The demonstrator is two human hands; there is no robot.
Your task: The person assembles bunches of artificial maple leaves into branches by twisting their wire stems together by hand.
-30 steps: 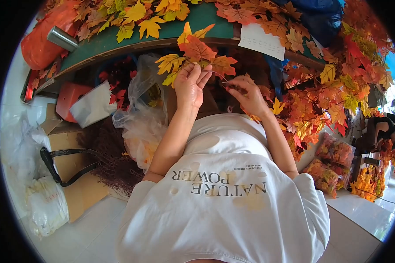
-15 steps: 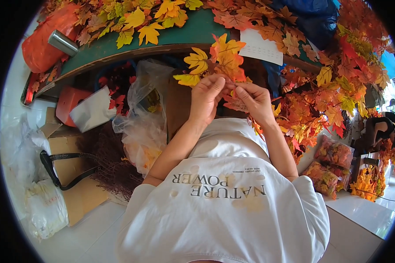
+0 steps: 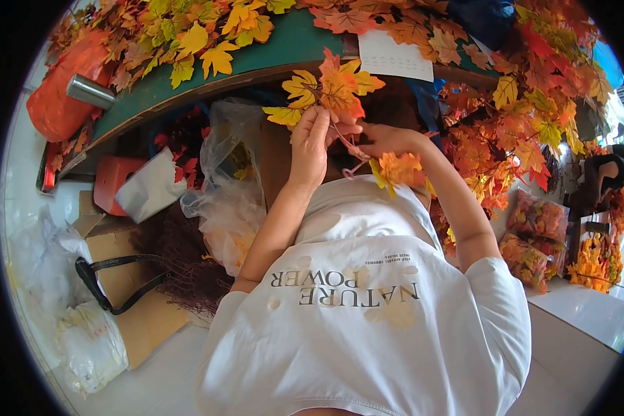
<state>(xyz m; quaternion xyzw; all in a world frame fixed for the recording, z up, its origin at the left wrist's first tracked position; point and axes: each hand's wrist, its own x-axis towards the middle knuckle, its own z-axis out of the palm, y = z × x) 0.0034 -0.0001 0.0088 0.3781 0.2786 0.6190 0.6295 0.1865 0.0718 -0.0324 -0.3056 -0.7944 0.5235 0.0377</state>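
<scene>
Left hand (image 3: 308, 145) pinching 1 leaf sprig (image 3: 301, 89) under its leaves (image 3: 341, 91) | right hand (image 3: 396, 141) by the stem (image 3: 351, 148), grip unclear (partly hidden from here) | sprig before green table (image 3: 277, 50) | light stem pinch should spare leaves

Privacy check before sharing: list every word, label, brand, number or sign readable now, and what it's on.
White T-shirt: large inverted dark lettering, legible, not transcribed; smaller lines barely legible.
White paper sheet: rows of marks, too small.
Black strap: pale lettering, too small.
White plastic bag: reddish print, blurred.
</scene>
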